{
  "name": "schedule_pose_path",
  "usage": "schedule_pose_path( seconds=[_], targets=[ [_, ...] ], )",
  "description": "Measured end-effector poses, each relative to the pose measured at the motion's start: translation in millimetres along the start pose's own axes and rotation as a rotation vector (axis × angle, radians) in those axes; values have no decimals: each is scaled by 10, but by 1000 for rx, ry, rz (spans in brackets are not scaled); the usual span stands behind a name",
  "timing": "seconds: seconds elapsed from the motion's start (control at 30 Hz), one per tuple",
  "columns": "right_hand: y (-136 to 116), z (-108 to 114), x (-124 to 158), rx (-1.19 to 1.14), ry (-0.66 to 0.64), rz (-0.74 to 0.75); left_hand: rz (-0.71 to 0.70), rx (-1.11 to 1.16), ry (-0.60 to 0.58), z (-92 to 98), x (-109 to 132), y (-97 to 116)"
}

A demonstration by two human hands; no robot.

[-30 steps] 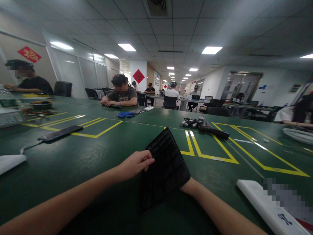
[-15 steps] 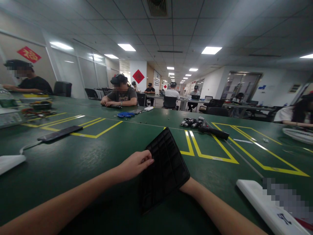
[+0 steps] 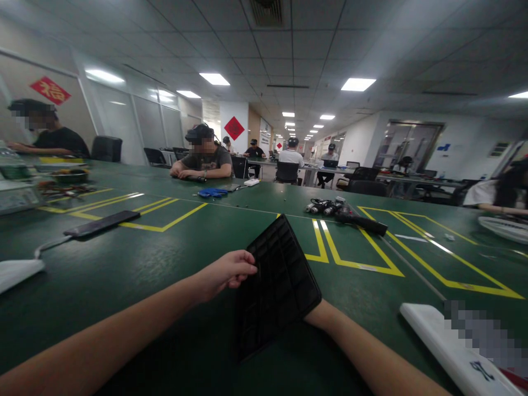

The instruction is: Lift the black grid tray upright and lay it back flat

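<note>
1. The person's two hands are working around a black compartment tray (image 3: 280,291), which is standing tilted just in front of the body, above the near middle of the green counter (image 3: 165,258). Its gridded face is turning toward the viewer.
2. The left hand (image 3: 231,269) is reaching over the tray's left edge. Its fingers are curling, with thumb and fingertips coming close together at the gridded face; whether they are pinching anything, I cannot tell.
3. The right hand (image 3: 318,316) is showing only its wrist end at the tray's lower right edge. The rest is hiding behind the tray, so I cannot tell how the fingers are closing.
4. Beyond the tray, yellow tape (image 3: 185,216) is marking out boxes on the counter.
5. To the left, a slim black device (image 3: 103,224) is lying across the tape, with a pale cable (image 3: 45,246) running toward a white block (image 3: 18,274).
6. Beyond the tray to the right, a dark bundle with metallic ends (image 3: 325,207) is resting near a long black object (image 3: 363,223).
7. A white case with a handwritten mark (image 3: 445,341) is lying at near right.
8. Across the counter, a co-worker in a dark shirt (image 3: 212,162) is leaning on both forearms near a blue item (image 3: 212,193).
</note>
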State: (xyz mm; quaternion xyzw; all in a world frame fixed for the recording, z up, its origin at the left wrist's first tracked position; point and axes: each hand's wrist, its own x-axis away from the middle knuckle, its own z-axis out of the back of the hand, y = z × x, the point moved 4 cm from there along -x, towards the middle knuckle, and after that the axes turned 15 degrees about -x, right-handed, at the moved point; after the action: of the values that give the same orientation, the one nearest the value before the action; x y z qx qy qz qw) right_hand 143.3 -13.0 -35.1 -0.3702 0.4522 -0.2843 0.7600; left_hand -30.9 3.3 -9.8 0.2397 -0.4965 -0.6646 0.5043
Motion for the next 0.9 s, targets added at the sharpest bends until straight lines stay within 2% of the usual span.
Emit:
schedule_pose_path(
  seconds=[0.1,0.17,0.27,0.33,0.4,0.43,0.47,0.57,0.6,0.67,0.8,0.9],
  targets=[
    [167,-25,30,-23,-6,-36,-122,-324,7,-25,22,23],
    [248,-28,44,-39,19,-47,-197,-505,59,-42,49,52],
    [249,17,24,-56,48,-28,-301,-773,224,4,82,126],
    [176,97,-26,16,8,-27,-301,-919,358,146,76,160],
    [102,254,-90,198,-22,-84,-209,-1018,482,411,51,157],
    [80,378,-118,319,14,-137,-138,-1055,537,585,40,141],
    [73,540,-136,449,116,-214,-55,-1085,589,779,38,115],
    [117,976,-122,776,306,-390,291,-1126,717,1388,109,-41],
    [158,1090,-100,851,339,-442,406,-1129,750,1568,158,-111],
    [257,1257,-44,959,375,-532,553,-1137,771,1845,249,-260],
    [427,1381,58,1036,370,-671,707,-1112,812,2153,373,-570],
    [461,1396,97,1048,378,-721,700,-1103,850,2232,398,-682]
  ],
)
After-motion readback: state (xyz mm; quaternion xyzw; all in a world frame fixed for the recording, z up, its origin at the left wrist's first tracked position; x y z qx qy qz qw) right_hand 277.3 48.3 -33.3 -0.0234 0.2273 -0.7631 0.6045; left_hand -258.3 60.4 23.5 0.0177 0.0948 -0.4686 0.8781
